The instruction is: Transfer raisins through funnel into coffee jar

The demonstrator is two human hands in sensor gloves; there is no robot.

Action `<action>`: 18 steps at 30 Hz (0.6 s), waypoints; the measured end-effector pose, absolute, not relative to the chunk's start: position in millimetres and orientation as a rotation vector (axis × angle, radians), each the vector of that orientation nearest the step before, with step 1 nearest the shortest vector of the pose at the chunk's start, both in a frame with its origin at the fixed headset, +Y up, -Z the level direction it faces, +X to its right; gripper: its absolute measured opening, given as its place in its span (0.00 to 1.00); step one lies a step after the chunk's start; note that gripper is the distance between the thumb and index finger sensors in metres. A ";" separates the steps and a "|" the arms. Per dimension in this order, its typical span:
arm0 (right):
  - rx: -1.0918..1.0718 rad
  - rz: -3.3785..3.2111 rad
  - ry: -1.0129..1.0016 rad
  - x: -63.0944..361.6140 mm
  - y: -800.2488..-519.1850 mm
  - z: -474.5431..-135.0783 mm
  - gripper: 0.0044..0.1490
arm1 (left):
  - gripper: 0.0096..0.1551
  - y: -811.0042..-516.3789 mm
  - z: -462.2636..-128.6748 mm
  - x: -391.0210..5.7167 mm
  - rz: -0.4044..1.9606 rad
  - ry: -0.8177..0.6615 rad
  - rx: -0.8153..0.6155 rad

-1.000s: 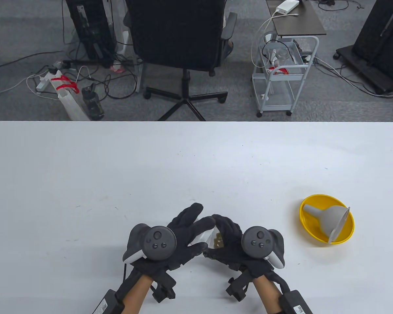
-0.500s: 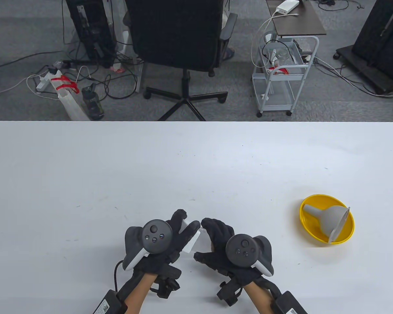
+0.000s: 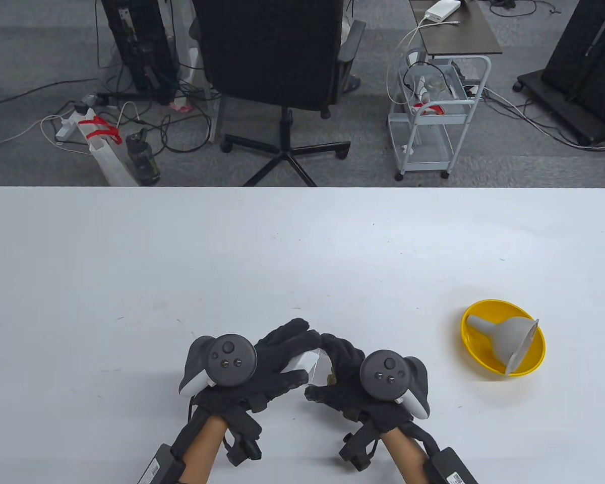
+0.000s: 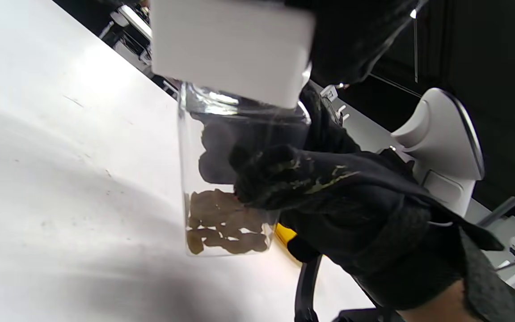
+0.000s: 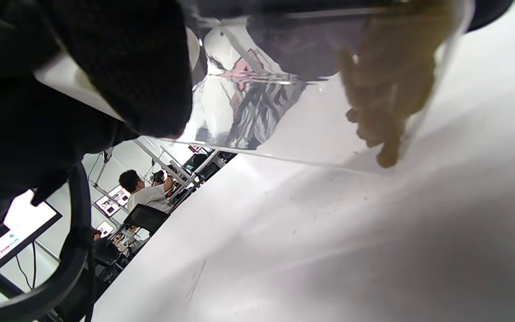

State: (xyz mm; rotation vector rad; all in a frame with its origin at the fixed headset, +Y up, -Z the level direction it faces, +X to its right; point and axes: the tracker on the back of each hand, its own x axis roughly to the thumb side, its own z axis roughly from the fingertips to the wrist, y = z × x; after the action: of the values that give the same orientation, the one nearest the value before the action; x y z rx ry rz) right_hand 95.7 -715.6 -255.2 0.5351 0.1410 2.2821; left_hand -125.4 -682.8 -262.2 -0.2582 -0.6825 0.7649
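We judge the pouring step finished: the raisins point(image 4: 224, 228) lie at the bottom of the clear coffee jar point(image 4: 228, 179), and the funnel point(image 3: 504, 338) rests on its side in the yellow bowl point(image 3: 534, 365), well apart to the right. The step in hand appears to be closing the jar.

The right hand point(image 3: 350, 373) grips the jar body, fingers wrapped around the glass. The left hand point(image 3: 277, 358) covers the white lid point(image 4: 233, 47) from above, fingers curled on it (the left wrist view shows the lid sitting on the jar mouth).

The next move, in our judgement, calls for seating or turning the lid while the right hand keeps the jar steady and upright.

Limits of observation: in the table view both hands hide nearly all of the jar. We cannot tell whether the lid is fully seated, nor whether the jar base touches the table point(image 3: 302, 252). The right wrist view shows only distorted glass at close range.
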 end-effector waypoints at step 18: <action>0.534 2.165 0.263 98.1 -722.0 -259.5 0.60 | 0.53 -678.7 -259.9 -125.2 0.541 -0.645 -0.221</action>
State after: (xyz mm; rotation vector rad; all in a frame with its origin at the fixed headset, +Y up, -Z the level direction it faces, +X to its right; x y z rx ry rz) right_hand 98.1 -722.0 -259.5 0.5335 0.2634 2.1649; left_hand -125.2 -678.7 -259.9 -0.2207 -0.6449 0.5411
